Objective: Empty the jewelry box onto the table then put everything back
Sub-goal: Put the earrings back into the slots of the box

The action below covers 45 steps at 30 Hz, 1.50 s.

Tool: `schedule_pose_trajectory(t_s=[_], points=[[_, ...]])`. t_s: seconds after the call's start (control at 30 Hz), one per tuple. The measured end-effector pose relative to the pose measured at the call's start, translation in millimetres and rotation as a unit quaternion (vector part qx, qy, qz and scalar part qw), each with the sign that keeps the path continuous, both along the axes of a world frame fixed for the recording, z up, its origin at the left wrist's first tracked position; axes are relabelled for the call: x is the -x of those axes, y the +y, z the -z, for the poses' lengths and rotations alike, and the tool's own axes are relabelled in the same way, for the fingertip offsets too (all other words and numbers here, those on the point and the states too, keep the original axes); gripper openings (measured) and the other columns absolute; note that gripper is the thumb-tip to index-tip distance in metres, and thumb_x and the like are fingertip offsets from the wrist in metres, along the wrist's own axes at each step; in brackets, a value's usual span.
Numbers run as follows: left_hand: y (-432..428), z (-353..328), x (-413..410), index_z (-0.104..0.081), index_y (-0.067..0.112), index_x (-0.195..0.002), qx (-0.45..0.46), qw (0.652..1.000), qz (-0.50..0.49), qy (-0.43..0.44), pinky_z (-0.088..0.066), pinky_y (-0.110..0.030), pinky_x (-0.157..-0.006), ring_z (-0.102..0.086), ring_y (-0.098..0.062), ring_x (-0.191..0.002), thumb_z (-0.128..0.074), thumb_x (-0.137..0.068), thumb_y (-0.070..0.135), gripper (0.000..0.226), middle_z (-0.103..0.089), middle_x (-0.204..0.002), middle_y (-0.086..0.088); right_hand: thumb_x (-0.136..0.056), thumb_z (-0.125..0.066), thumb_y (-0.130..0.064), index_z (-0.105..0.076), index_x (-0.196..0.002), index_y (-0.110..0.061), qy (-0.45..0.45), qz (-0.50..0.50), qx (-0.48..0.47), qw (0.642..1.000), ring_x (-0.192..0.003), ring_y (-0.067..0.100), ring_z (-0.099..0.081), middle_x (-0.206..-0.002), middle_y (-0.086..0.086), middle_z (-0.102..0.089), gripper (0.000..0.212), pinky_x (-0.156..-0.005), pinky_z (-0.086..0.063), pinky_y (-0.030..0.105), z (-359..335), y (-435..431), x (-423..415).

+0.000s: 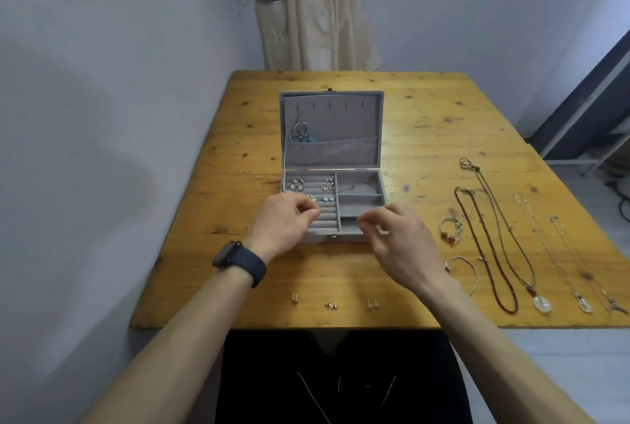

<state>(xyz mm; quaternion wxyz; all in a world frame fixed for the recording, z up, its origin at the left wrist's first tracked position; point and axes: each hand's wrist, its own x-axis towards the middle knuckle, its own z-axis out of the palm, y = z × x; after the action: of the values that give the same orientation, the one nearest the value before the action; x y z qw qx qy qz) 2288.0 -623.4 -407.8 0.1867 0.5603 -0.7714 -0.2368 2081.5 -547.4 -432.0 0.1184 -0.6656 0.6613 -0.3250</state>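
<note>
fingers [308,210] of the left hand [283,224] are pinched together over the ring rolls at the near left of the jewelry box [335,200]; whether they have anything between them i cannot tell, the tips are too small to read. fingers [366,222] of the right hand [397,236] are curled loosely, thumb and forefinger nearly meeting, over the near right compartment, and nothing shows in them either.

just beyond the left fingers, earrings [312,186] sit pressed into the rolls in pairs, which keeps them upright and matched. beyond the right fingers the far compartment holds what looks like a thin chain, and the middle one looks bare. further still, the lid [332,130] stands open with a dangling earring [300,130] hung from a hook above its fabric pocket.

nearer the body than both hands, three pairs of studs [330,303] lie in a row on the tabletop [426,123]. to the right of the right fingers, necklaces [504,243] lie stretched out side by side, likely so they don't tangle, with two bracelets [451,227] just beside them.

judging by this, the box is partly emptied, or partly refilled; i cannot say which.
</note>
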Motion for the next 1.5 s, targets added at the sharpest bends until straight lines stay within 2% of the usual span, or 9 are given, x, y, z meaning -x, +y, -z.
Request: schedule_pose_trajectory(t_s=[0.1,0.2,0.5,0.83,0.93,1.1,1.23,1.4,1.5], points=[[-14,1,7,-0.075,0.026,-0.101,-0.024,0.998,-0.002,-0.049,-0.054,-0.033,-0.082,-0.063,-0.011,-0.096,-0.061,-0.095,0.035,0.018,-0.072,-0.103,0.009,-0.097,-0.059,-0.034,-0.072,-0.102,-0.029,0.026,-0.015,-0.017,0.999,-0.096,0.015,-0.053,-0.100,-0.008,-0.063,0.015,-0.076,-0.047,0.032,0,-26,-9],[-22,1,16,-0.075,0.030,-0.099,-0.025,0.994,0.002,-0.102,-0.054,-0.031,-0.078,-0.065,-0.013,-0.096,-0.059,-0.095,0.039,0.018,-0.073,-0.103,0.010,-0.098,-0.057,-0.036,-0.071,-0.103,-0.030,0.054,-0.026,-0.031,0.998,-0.097,0.016,-0.051,-0.103,-0.007,-0.064,0.016,-0.075,-0.044,0.030,1,-45,-17],[-39,-5,26,-0.073,0.030,-0.095,-0.068,0.985,0.034,-0.153,-0.057,-0.038,-0.082,-0.066,-0.017,-0.094,-0.064,-0.092,0.041,0.014,-0.073,-0.099,0.005,-0.095,-0.056,-0.039,-0.074,-0.102,-0.033,0.138,-0.054,-0.092,0.985,-0.094,0.017,-0.040,-0.103,-0.003,-0.062,0.019,-0.074,-0.035,0.030,-1,-73,-22],[-35,3,25,-0.069,0.027,-0.102,-0.052,0.993,0.004,-0.105,-0.057,-0.039,-0.083,-0.067,-0.020,-0.096,-0.066,-0.091,0.039,0.016,-0.072,-0.101,0.002,-0.092,-0.061,-0.035,-0.076,-0.102,-0.031,0.232,-0.109,-0.140,0.956,-0.104,0.024,-0.049,-0.108,0.001,-0.061,0.019,-0.085,-0.033,0.030,-20,-97,-32],[-35,4,25,-0.070,0.027,-0.102,-0.054,0.993,-0.003,-0.103,-0.057,-0.038,-0.083,-0.067,-0.019,-0.095,-0.066,-0.091,0.037,0.015,-0.073,-0.101,0.002,-0.090,-0.063,-0.030,-0.075,-0.103,-0.029,0.224,-0.089,-0.135,0.961,-0.103,0.027,-0.051,-0.108,0.003,-0.059,0.018,-0.078,-0.031,0.029,-17,-98,-35],[-38,3,28,-0.070,0.028,-0.093,-0.063,0.992,-0.013,-0.106,-0.057,-0.036,-0.076,-0.066,-0.019,-0.088,-0.067,-0.089,0.035,0.008,-0.072,-0.094,0.004,-0.082,-0.074,-0.025,-0.067,-0.102,-0.029,0.162,-0.043,-0.140,0.976,-0.100,0.024,-0.054,-0.103,0.000,-0.056,0.021,-0.075,-0.042,0.031,-12,-97,-37],[-40,3,29,-0.067,0.032,-0.084,-0.061,0.991,-0.020,-0.113,-0.058,-0.035,-0.076,-0.067,-0.019,-0.087,-0.069,-0.088,0.040,0.009,-0.072,-0.093,0.005,-0.080,-0.071,-0.019,-0.067,-0.087,-0.029,0.126,-0.023,-0.149,0.980,-0.082,0.017,-0.052,-0.088,-0.006,-0.054,0.013,-0.065,-0.034,0.024,-14,-96,-38],[-39,5,29,-0.072,0.029,-0.092,-0.042,0.992,-0.020,-0.117,-0.057,-0.034,-0.075,-0.067,-0.019,-0.088,-0.069,-0.087,0.043,0.015,-0.073,-0.095,0.004,-0.080,-0.071,-0.017,-0.064,-0.079,-0.031,0.097,-0.012,-0.172,0.980,-0.076,0.014,-0.053,-0.080,-0.008,-0.060,0.016,-0.055,-0.032,0.019,-15,-97,-40],[-38,6,25,-0.074,0.030,-0.096,-0.030,0.994,-0.012,-0.105,-0.057,-0.035,-0.078,-0.067,-0.018,-0.092,-0.069,-0.088,0.044,0.016,-0.074,-0.096,0.006,-0.082,-0.072,-0.021,-0.075,-0.086,-0.029,0.087,-0.029,-0.158,0.983,-0.084,0.016,-0.064,-0.086,-0.006,-0.072,0.009,-0.063,-0.042,0.019,-14,-94,-35]])
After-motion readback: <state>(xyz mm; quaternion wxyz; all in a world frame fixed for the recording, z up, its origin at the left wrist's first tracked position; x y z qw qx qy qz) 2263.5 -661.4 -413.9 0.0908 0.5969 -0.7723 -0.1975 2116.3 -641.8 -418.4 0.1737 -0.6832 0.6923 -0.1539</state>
